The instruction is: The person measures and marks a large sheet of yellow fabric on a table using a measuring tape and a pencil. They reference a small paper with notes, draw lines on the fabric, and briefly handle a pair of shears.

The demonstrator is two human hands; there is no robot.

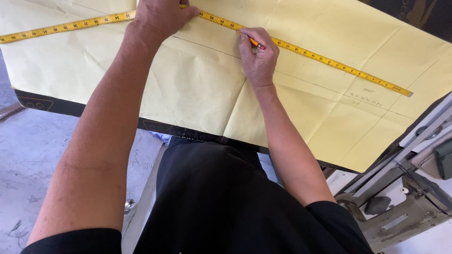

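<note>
A large creased sheet of pale yellow paper (197,89) lies spread on a dark table. A yellow tape measure (320,59) runs across it from the far left to the right. My left hand (160,16) presses flat on the tape near the top of the view, fingers spread. My right hand (258,56) grips an orange pencil (256,43) with a red end, its tip at the tape's near edge. Thin pencil lines and small handwritten notes mark the paper to the right.
The dark table edge (42,103) shows under the paper's near side. A grey-green sewing machine (400,211) stands at the lower right. Grey concrete floor (28,155) lies at the left. My black shirt fills the bottom centre.
</note>
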